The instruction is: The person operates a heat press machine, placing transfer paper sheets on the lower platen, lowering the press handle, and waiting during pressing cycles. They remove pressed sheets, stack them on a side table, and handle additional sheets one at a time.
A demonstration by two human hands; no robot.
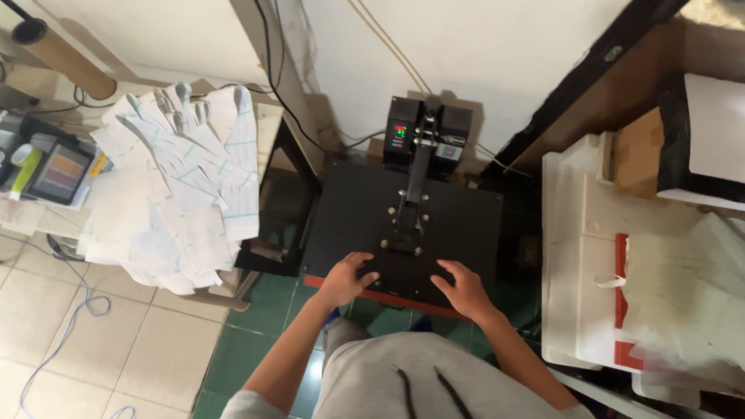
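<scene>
Pressing hands (403, 283) on flat black heat press (349, 217)

Both arms reach forward from the bottom of the view, forearms bare, converging slightly; left hand (347, 278) palm down, fingers spread and curled a little, wrist about straight; right hand (462, 289) palm down too, fingers splayed pointing up-left, wrist bent slightly inward; hands well apart, level with each other; neither closed around anything.
</scene>
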